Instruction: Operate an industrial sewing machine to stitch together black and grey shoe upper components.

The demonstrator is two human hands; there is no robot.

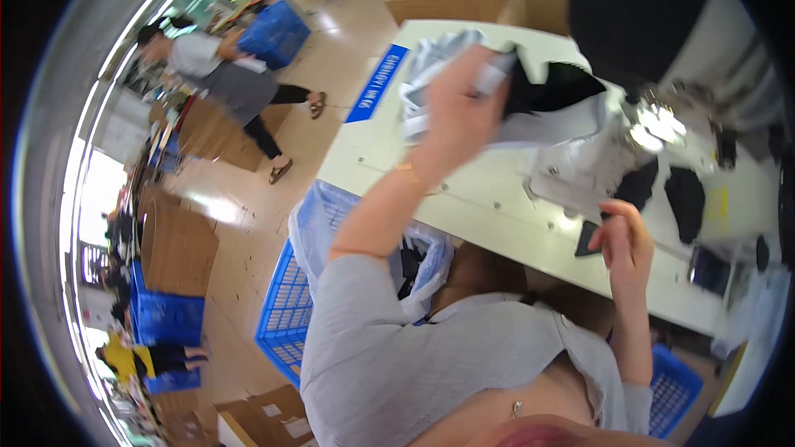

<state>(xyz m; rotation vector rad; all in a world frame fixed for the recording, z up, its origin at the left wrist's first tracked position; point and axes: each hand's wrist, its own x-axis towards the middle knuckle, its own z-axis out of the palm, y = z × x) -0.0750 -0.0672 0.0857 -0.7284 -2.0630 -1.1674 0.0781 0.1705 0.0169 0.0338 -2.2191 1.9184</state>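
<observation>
My left hand (460,108), smeared by motion, is closed over cloth at the far side of the white sewing table (373,167). A black fabric piece (567,87) and a whitish edge show at its fingers. Beneath and beside it lies a pile of grey-white fabric pieces (418,66). My right hand (627,250) is over the near table edge, fingers loosely bent with thumb and index apart. Just left of its thumb is a small black piece (587,238); whether they touch, I cannot tell. The sewing machine (571,170) stands between my hands, its lamp lit.
More black cut pieces (686,203) lie right of the machine. A blue basket (286,306) with a plastic liner stands by the table's left side; another blue basket (675,389) is at lower right. A person (224,74) walks on the left. Cardboard boxes (178,244) stand around.
</observation>
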